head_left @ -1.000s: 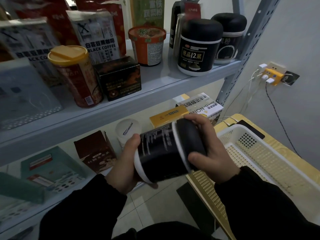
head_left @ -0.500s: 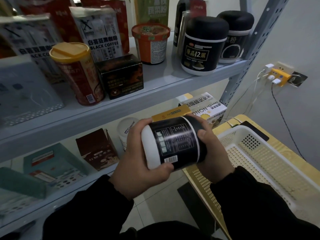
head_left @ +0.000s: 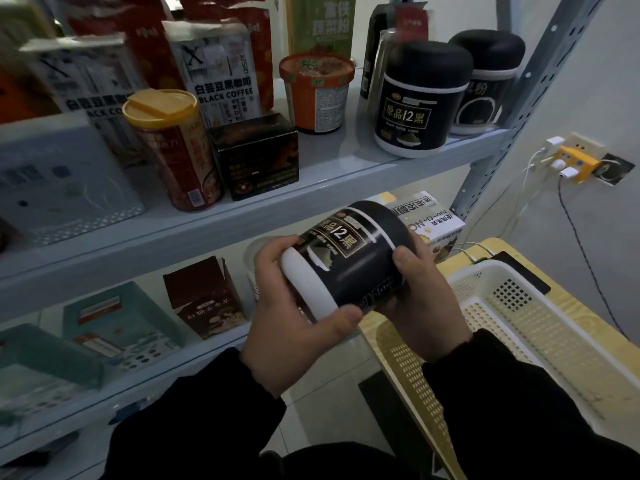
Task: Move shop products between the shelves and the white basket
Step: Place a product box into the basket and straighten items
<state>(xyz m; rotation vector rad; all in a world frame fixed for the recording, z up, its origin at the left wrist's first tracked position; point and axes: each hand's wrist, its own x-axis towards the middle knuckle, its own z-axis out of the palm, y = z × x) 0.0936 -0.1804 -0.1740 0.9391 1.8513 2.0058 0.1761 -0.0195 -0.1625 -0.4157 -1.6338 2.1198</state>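
A black jar [head_left: 349, 258] with a white base and gold lettering lies tilted on its side between both hands, in front of the shelves. My left hand [head_left: 294, 327] grips its white bottom end, thumb underneath. My right hand [head_left: 422, 306] wraps the lid end, which is hidden behind the fingers. The white basket [head_left: 540, 327] sits to the right on a wooden table, just beside my right wrist, and nothing shows in its visible part. Two matching black jars [head_left: 420, 98] stand on the upper shelf [head_left: 332, 168].
The upper shelf also carries a red can with a yellow lid [head_left: 173, 150], a black box [head_left: 256, 155], an orange cup [head_left: 317, 91] and coffee bags. On the lower shelf are a brown carton [head_left: 204, 299], teal boxes and a white box [head_left: 427, 220]. A yellow plug adapter [head_left: 571, 164] hangs on the right wall.
The jar has been rolled in both hands: its back label with the barcode faced me, now the front gold lettering shows. It has risen slightly toward the shelf.
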